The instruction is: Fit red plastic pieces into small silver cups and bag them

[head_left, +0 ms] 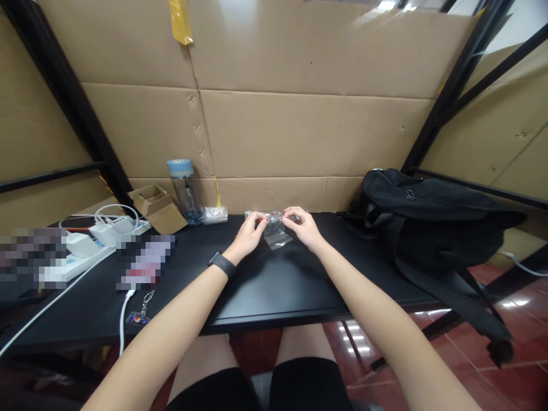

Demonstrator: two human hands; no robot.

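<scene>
One clear plastic bag [278, 240], small, lay in both hands above the far part of the black tabletop [274, 285], near the cardboard wall [274, 134]; small red details showed at its upper edge, too small to identify. Left hand [249, 234]: thumb and fingers were closed in a pinch on the bag's left side; a dark watch [221, 264] circled the wrist. Right hand [305, 229]: thumb and fingertips were pinched on the bag's right side. Left of the hands, along the wall: one silvery wrapped packet [215, 214], lying just beside a clear bottle [190, 200] with a blue lid, which stood upright; next to it, one open cardboard box [165, 214], tilted. Nearer the left edge: one white power strip [107, 246] bearing plugs; one pixelated flat object [148, 262] with a white cable [123, 319] at its lower end; one charm [137, 318] with a metal clasp, near the left forearm. Right side: one black bag [428, 228], slumped, its strap hanging over the tabletop's edge above red floor tiles [509, 377].
</scene>
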